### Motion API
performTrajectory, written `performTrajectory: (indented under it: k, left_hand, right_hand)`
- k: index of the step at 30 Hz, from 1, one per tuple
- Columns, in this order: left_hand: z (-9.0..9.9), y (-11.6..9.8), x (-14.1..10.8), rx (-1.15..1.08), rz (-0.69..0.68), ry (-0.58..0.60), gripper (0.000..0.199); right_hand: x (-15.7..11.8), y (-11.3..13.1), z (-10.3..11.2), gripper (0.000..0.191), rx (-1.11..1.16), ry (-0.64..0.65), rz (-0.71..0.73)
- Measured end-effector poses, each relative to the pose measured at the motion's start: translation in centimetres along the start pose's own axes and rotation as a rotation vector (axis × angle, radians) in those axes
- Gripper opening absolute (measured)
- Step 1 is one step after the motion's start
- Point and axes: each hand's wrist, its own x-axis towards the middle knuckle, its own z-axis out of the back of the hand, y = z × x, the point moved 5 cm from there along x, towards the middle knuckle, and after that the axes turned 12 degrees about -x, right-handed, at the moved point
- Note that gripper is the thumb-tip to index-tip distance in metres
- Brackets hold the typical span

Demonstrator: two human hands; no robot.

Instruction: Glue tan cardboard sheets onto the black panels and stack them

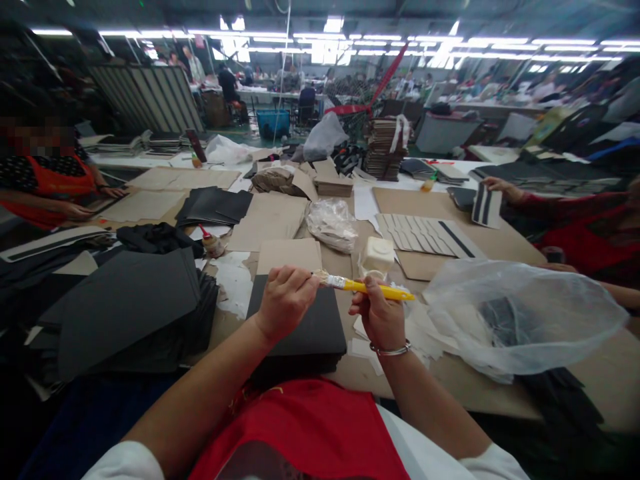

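Observation:
A paint brush (360,287) with a yellow handle lies sideways between my hands, above the worktable. My right hand (380,310) is closed around its handle. At the bristle end, my left hand (290,297) is closed, its fingertips touching the bristles; whether it grips them or something small is hidden. Below my hands sits a stack of dark grey sheets (310,327), with a beige board (290,253) at its far edge. Just beyond my right hand stands an open cream plastic container (377,257).
A large pile of dark sheets (130,313) is at the left, near a red-tipped bottle (213,241). A clear plastic bag (525,317) bulges at the right. People in red aprons work at both sides; one person's hand holds striped pieces (487,205).

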Motion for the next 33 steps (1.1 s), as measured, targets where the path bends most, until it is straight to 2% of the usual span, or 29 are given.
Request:
performTrajectory:
  k: [3, 8, 12, 15, 17, 21, 26, 33]
  left_hand:
    - [-0.2, -0.4, 0.5, 0.01, -0.009, -0.012, 0.017]
    - [-0.1, -0.1, 0.5, 0.017, 0.028, -0.112, 0.011]
    - [0.8, 3.1, 0.2, 0.006, 0.217, -0.227, 0.012]
    - [0.6, 4.6, 0.5, -0.206, 0.381, -0.237, 0.015]
    - [-0.9, 4.0, 1.1, -0.436, 0.452, -0.152, 0.017]
    - [-4.8, 0.6, 2.7, -0.738, 0.488, 0.04, 0.017]
    - [-7.5, -1.4, 4.1, -0.781, 0.5, 0.079, 0.015]
    - [-8.4, -2.7, 4.8, -0.719, 0.423, 0.039, 0.017]
  right_hand:
    - [0.0, 0.1, 0.0, 0.039, 0.011, -0.006, -0.008]
    - [0.0, -0.2, -0.2, 0.042, 0.093, -0.003, -0.072]
    - [1.0, -1.0, 2.0, 0.037, 0.202, -0.115, -0.141]
    - [1.9, -2.1, 4.5, 0.032, 0.297, -0.207, -0.252]
    - [2.1, -2.7, 5.5, 0.032, 0.344, -0.196, -0.322]
    - [2.0, -3.2, 5.8, 0.033, 0.423, -0.106, -0.405]
    - [1.6, -3.2, 5.9, 0.03, 0.568, -0.122, -0.474]
    - [1.3, -3.5, 6.3, 0.031, 0.62, -0.122, -0.487]
